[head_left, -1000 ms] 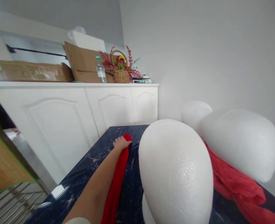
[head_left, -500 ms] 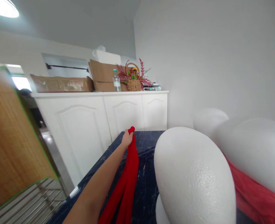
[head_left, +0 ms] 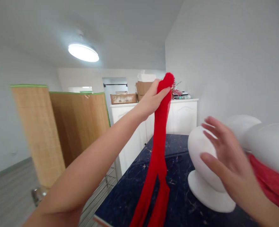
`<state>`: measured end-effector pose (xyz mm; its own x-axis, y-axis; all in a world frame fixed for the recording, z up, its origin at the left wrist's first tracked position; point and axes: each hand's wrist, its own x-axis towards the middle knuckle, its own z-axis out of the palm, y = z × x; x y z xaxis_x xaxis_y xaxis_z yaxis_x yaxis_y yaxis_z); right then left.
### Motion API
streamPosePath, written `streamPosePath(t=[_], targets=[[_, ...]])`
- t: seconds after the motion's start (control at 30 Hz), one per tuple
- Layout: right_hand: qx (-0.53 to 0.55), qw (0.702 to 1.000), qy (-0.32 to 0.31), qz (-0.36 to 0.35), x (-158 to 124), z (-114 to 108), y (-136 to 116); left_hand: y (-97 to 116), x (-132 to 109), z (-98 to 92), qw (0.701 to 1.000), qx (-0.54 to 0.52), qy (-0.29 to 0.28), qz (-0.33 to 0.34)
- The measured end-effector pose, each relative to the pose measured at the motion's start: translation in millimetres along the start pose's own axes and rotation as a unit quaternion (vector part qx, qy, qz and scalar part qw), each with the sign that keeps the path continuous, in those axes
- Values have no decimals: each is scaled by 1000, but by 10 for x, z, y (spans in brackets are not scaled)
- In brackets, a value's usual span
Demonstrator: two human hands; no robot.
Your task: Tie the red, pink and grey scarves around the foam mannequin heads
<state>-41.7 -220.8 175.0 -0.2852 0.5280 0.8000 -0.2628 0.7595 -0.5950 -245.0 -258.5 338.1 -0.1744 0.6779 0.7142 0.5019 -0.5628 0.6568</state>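
Observation:
My left hand (head_left: 158, 94) is raised at arm's length, its fingers wrapped round the bunched top of a pair of red tights (head_left: 158, 138). The knitted cloth hangs from the fist and parts lower down into two long legs that run out of the picture. Fingers spread, my right hand (head_left: 224, 157) is held up in front of a white foam mannequin head (head_left: 196, 146), which stands upright on its round base. The hand hides part of the head; whether they touch I cannot tell.
Under these lies a dark blue marbled tabletop (head_left: 132, 186). More white mannequin heads (head_left: 272, 146) and a red cloth (head_left: 269, 181) are at the right. Behind stands a white cabinet (head_left: 184, 116) bearing cardboard boxes. Wooden panels (head_left: 80, 123) and a metal rack (head_left: 99, 197) are on the left.
The view has tilted up and turned left. My left hand has lifted the red tights well above the table. My right hand has come into view, open, by the nearest mannequin head.

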Motion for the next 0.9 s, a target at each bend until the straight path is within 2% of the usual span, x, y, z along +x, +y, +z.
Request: streamPosePath(t=[0.03,0.1,0.2,0.23,0.3,0.43,0.5,0.53,0.6,0.7,0.77,0.83,0.9], targets=[[63,997,-19,35,115,202,-69,160,-80,18,1000,3,1,10],[200,964,-122,126,223,557,-171,415,-227,54,999,21,0,36],[377,848,-288,236,42,810,-244,670,-369,34,995,67,1,80],[417,813,-321,251,-84,814,-255,727,-386,2,993,78,5,88],[480,760,-353,260,-362,738,-275,807,-373,-88,991,87,30,94],[565,658,-407,285,-780,393,-342,827,-244,-287,990,46,112,78],[544,634,-452,312,-874,124,-385,769,-180,-379,987,7,146,69],[514,640,-467,329,-896,-39,-409,726,-154,-426,984,-10,164,66],[432,680,-464,369,-890,-408,-468,619,-116,-523,979,-29,192,54],[315,782,-352,407,-730,-988,-601,436,-64,-662,977,-17,214,15],[253,845,-259,393,-512,-1333,-708,309,-3,-733,972,-3,233,-15],[196,892,-204,354,-241,-1630,-800,179,96,-785,966,-4,254,-36],[144,922,-153,326,29,-1881,-855,39,224,-817,960,-15,276,-52]])
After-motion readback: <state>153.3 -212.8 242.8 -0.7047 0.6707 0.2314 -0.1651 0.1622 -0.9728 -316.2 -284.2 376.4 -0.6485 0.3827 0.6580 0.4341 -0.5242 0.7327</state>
